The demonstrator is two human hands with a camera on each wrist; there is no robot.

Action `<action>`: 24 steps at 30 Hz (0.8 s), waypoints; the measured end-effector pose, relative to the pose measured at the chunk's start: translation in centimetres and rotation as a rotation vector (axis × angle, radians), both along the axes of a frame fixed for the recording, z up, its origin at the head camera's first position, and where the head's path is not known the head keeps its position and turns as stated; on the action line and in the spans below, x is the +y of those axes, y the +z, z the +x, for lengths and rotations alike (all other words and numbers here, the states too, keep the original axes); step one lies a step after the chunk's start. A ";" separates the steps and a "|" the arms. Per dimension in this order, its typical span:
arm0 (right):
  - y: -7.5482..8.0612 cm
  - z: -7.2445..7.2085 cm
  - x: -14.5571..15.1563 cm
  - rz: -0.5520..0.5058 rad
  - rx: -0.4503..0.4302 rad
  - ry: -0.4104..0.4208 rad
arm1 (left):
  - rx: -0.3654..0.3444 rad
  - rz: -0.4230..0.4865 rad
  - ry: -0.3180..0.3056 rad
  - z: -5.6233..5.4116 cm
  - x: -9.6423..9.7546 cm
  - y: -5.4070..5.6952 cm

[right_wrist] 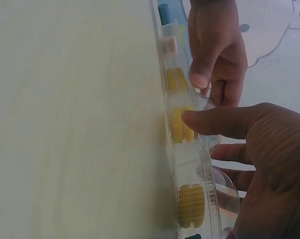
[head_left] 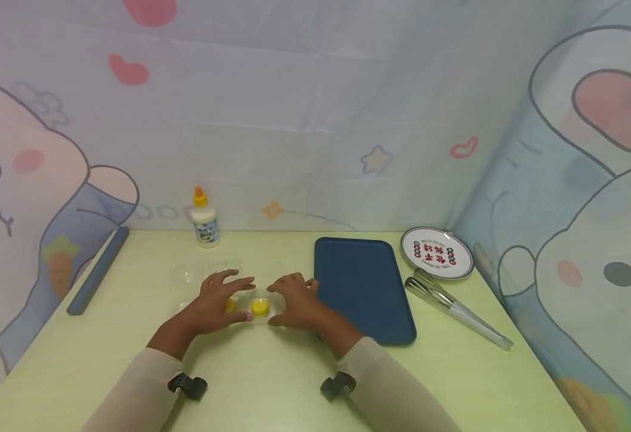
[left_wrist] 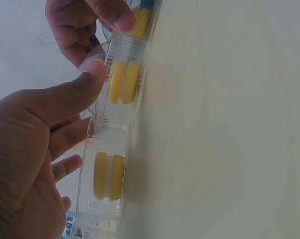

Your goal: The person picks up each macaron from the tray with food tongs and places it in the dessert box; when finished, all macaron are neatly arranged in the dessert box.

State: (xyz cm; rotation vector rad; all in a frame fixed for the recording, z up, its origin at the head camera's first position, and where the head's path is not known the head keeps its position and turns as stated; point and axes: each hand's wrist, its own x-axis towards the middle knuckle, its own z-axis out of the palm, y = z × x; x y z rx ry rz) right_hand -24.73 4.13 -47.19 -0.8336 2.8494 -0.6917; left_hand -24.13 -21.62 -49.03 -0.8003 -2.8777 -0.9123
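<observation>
My left hand (head_left: 215, 303) and right hand (head_left: 300, 303) stand at either side of a clear plastic box (left_wrist: 106, 112). A yellow macaron (head_left: 259, 307) sits inside, between my hands. Each thumb is at the box's near edge, with the other fingers curved toward its far side, partly hidden. Under the left hand, another yellow macaron (head_left: 230, 305) is partly covered. The left wrist view shows a yellow macaron (left_wrist: 109, 177) in a compartment nearer that camera. A paler macaron (right_wrist: 170, 46) lies farther along the row in the right wrist view.
Clear domed plastic (head_left: 188, 275) lies behind my left hand. A blue tray (head_left: 361, 291) is to the right, with a printed plate (head_left: 437, 253) and metal tongs (head_left: 458, 309) beyond it. A glue bottle (head_left: 206, 223) stands at the back; a grey-blue bar (head_left: 99, 271) lies left.
</observation>
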 end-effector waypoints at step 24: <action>-0.3 -0.4 0.3 0.035 0.001 0.007 | 0.046 -0.048 0.095 -1.0 -1.6 1.4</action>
